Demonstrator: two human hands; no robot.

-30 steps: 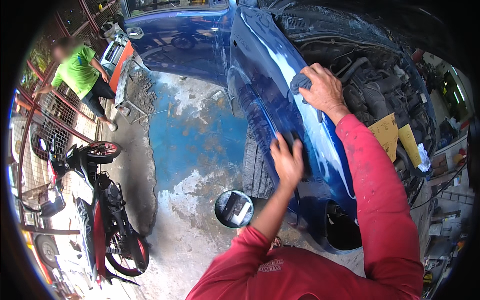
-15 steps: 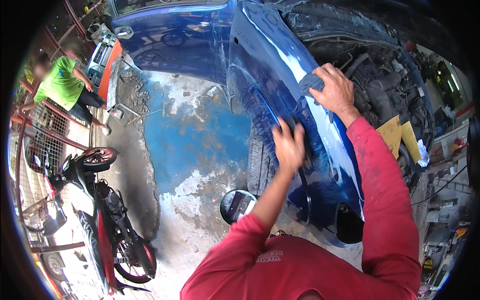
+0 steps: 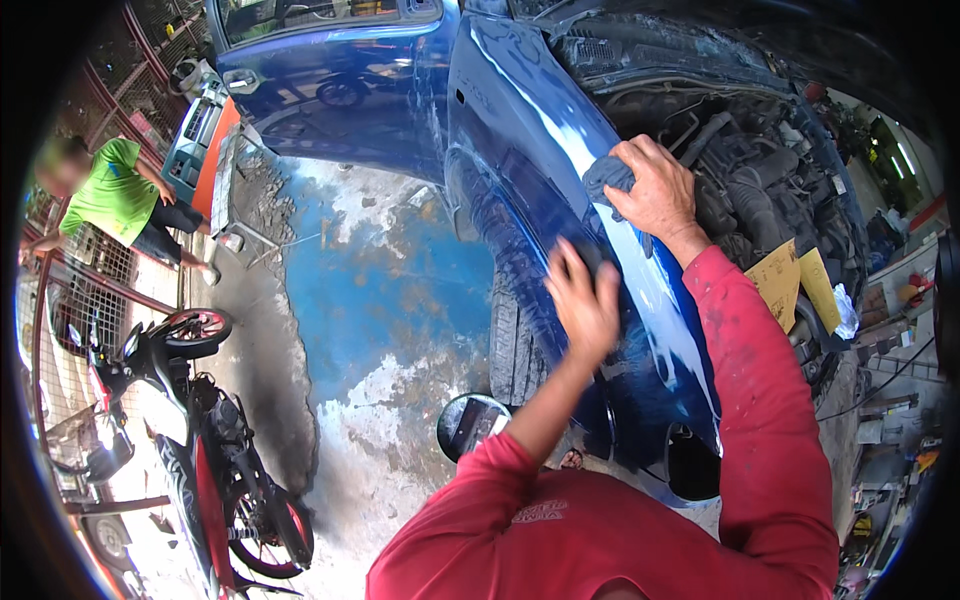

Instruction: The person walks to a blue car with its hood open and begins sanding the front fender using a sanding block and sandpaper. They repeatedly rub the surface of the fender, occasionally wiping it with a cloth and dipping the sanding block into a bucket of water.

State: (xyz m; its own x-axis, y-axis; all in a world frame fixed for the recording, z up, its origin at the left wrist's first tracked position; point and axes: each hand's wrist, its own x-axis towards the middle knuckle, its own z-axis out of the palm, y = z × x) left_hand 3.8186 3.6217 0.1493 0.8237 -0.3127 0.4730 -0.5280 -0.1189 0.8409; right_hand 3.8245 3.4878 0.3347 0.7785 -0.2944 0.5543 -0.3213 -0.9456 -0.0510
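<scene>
Head view: right hand [image 3: 657,190] has its grip around grey cloth [image 3: 606,178]; left hand [image 3: 586,308] splays over the blue car fender [image 3: 525,125].

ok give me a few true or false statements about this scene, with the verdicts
1. The right hand holds a dark grey wad. True.
2. The left hand reaches into the engine bay. False: it is over the blue fender.
3. The motorcycle is to the left of the fender. True.
4. The nearby person wears a red shirt. False: it is a bright green shirt.
</scene>
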